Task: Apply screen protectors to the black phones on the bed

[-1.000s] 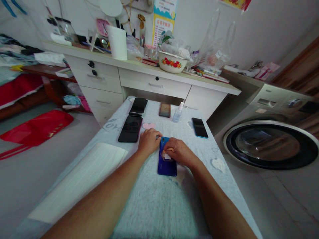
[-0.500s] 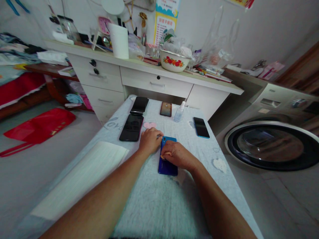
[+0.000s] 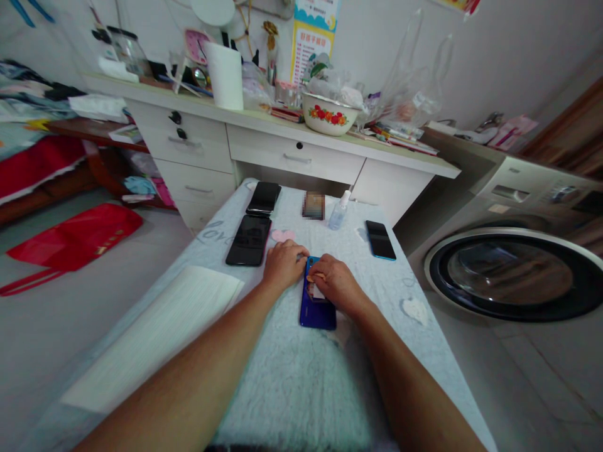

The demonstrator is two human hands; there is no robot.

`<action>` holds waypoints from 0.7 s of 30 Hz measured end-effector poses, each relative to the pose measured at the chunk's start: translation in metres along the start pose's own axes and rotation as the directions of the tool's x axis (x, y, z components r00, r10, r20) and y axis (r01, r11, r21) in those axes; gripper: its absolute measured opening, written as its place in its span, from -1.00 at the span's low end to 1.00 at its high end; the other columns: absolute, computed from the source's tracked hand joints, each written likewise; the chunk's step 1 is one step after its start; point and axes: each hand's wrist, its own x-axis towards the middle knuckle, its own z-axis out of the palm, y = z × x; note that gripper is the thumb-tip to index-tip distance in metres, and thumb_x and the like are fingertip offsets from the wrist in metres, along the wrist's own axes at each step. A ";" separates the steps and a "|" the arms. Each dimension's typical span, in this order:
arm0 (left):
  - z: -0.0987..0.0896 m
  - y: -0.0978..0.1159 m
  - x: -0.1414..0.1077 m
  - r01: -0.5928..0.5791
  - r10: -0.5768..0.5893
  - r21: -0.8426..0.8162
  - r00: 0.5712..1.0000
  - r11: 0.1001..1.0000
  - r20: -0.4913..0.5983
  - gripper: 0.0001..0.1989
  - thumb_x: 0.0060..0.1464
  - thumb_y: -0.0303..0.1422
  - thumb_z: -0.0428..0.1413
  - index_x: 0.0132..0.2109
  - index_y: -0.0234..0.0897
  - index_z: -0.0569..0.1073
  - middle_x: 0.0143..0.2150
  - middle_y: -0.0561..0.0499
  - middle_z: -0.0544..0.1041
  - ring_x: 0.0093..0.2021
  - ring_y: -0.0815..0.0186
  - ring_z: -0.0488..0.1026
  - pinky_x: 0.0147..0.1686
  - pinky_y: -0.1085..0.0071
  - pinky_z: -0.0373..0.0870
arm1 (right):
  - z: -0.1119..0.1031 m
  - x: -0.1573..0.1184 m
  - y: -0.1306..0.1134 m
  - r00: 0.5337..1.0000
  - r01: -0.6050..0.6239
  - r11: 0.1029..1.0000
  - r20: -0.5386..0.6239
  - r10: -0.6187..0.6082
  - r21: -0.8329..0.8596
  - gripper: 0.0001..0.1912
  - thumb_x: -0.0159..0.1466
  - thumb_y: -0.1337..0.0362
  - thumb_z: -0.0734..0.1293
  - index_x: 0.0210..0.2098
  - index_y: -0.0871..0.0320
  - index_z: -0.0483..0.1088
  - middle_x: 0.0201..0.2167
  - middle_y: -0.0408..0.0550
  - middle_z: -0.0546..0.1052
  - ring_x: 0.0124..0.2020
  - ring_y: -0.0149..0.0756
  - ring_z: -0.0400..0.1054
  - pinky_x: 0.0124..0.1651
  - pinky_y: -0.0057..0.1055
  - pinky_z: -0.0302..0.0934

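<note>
A blue phone [image 3: 316,317] lies back side up on the cloth-covered table [image 3: 301,389]. My left hand [image 3: 284,265] rests at its upper left edge, fingers bent together against the phone's side; whether it pinches the edge is hidden. Over the phone's upper half is my right hand [image 3: 333,281], its fingers closed on a small orange cloth [image 3: 316,277] pressed to the back. Two dark phones, one nearer [image 3: 249,241] and one farther [image 3: 264,198], lie to the left. A clear spray bottle [image 3: 338,213] stands behind the hands.
A brownish phone [image 3: 313,206] lies near the table's back edge, and another dark phone [image 3: 380,240] at the right. A pale folded sheet [image 3: 155,339] is at the left. Behind are a white desk [image 3: 296,150] and, to the right, a washing machine [image 3: 513,251].
My right hand has moved slightly up the phone, away from me, with the orange cloth. More of the phone's lower back shows. My left hand has hardly moved.
</note>
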 end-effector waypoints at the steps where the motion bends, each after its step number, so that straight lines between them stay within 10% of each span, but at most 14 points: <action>1: 0.000 0.000 0.000 0.000 0.000 0.000 1.000 1.000 0.000 -0.80 0.06 -0.33 0.06 -0.23 -0.09 0.57 -0.16 0.01 0.51 -0.07 0.20 0.39 -0.06 0.28 0.26 | 0.000 0.000 0.000 1.000 -0.003 1.000 0.000 0.003 0.001 -0.92 0.20 0.43 0.34 -0.41 0.21 0.47 -0.40 -0.11 0.38 -0.38 -0.41 0.26 -0.28 -0.48 0.10; 21: 0.000 -0.001 -0.001 -0.011 0.011 -0.001 1.000 1.000 0.011 -0.79 0.08 -0.33 0.04 -0.20 -0.09 0.56 -0.14 -0.01 0.49 -0.07 0.18 0.37 -0.10 0.27 0.23 | -0.009 -0.005 -0.012 0.954 0.201 0.975 0.208 -0.218 0.100 -0.85 0.18 0.51 0.29 -0.42 0.20 0.45 -0.41 -0.11 0.46 -0.30 -0.37 0.28 -0.20 -0.45 0.14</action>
